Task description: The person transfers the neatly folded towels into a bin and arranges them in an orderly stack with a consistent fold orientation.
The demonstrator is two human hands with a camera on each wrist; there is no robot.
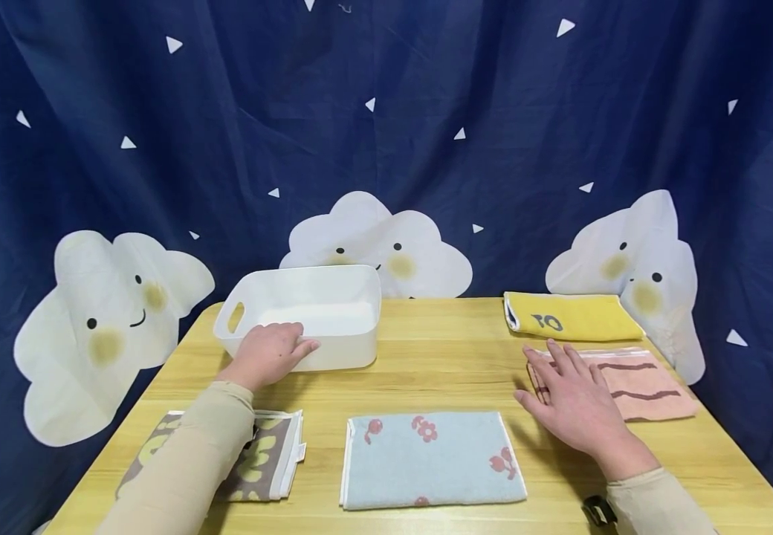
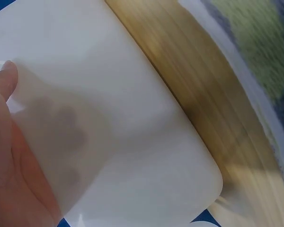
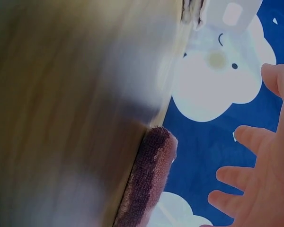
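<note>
White plastic bin (image 1: pixel 340 354) toward the table's (image 1: pixel 440 371) far left.
The left hand (image 1: pixel 270 352) curls its fingers over the near rim (image 1: pixel 349 336), a sound hold, I'd say, for something light, stiff, slick; the right hand (image 1: pixel 577 407), fingers spread, hangs empty over the pink towel (image 1: pixel 657 386).

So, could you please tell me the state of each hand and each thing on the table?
White bin: upright, open-topped
Left hand: gripping the bin's near wall
Right hand: fingers spread, holding nothing
Pink towel: folded, lying flat
Yellow towel: folded, lying flat
Light-blue towel: folded, lying flat
Brown-and-green towel: folded, partly hidden by the left sleeve
</note>
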